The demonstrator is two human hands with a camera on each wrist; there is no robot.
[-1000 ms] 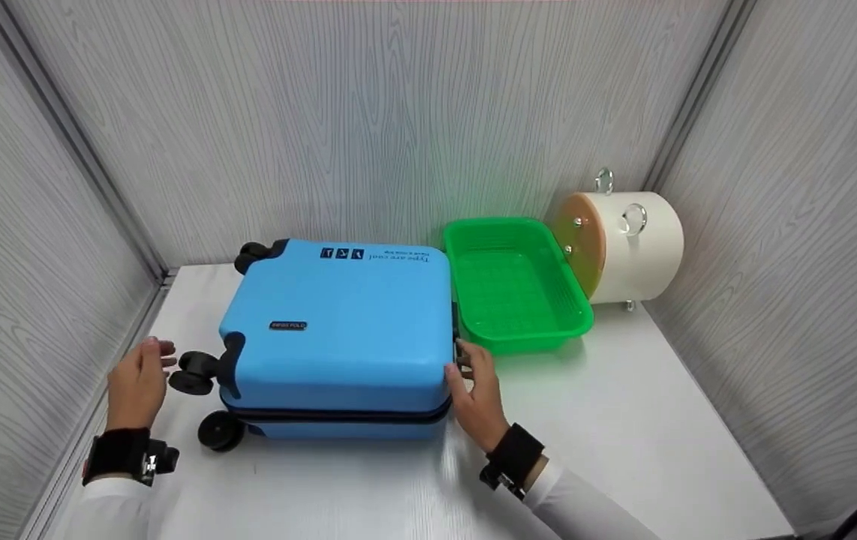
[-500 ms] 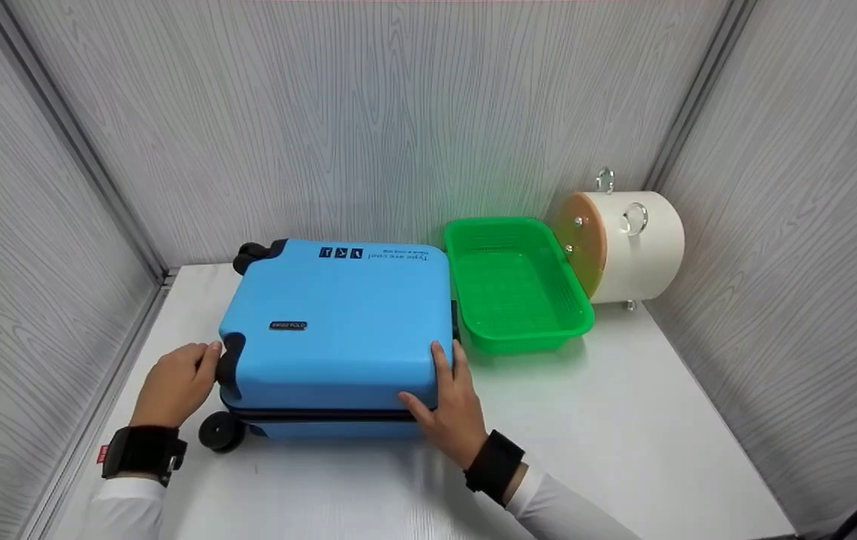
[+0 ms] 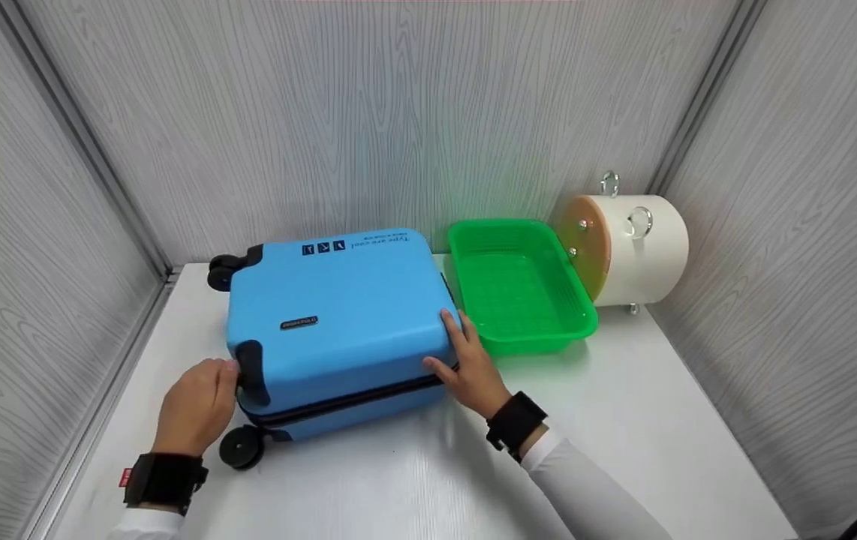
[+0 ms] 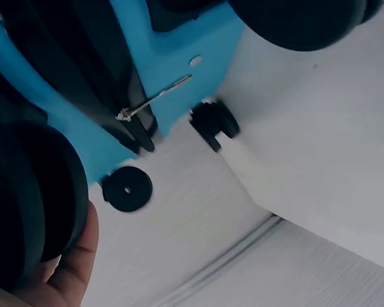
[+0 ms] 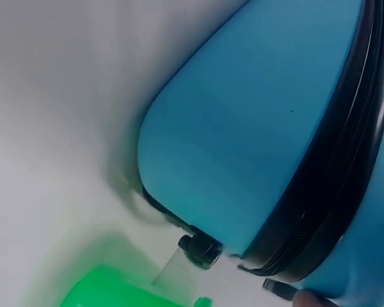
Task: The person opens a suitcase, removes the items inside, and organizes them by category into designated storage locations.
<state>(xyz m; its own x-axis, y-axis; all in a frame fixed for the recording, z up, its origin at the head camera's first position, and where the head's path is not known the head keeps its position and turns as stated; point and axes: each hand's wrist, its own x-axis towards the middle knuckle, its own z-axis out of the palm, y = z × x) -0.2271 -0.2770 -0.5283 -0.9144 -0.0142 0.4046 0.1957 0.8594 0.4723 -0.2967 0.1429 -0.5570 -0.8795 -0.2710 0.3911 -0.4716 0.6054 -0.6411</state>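
Note:
A blue hard-shell suitcase [image 3: 346,300] lies on its side on the white table, turned at a slant. My left hand [image 3: 196,405] grips the black wheel [image 4: 57,185] at its near upper left corner; in the left wrist view the fingers [image 4: 77,262] curl behind that wheel. My right hand [image 3: 477,375] rests on the near right corner, fingers spread and fairly straight, thumb on the front side. The right wrist view shows the suitcase's black zipper band [image 5: 333,153] and only one fingertip [image 5: 305,299] at the lower edge.
A green plastic basket [image 3: 526,345] stands just right of the suitcase. Beside it, a white cylinder [image 3: 646,255] with an orange end and clear rings lies by the right wall. Grey wood-patterned panels [image 3: 368,112] enclose the table's back and sides.
My left hand has moved right and taken hold of the wheel. My right hand has shifted from the handle side onto the corner. The suitcase has turned counterclockwise, its right end swinging away.

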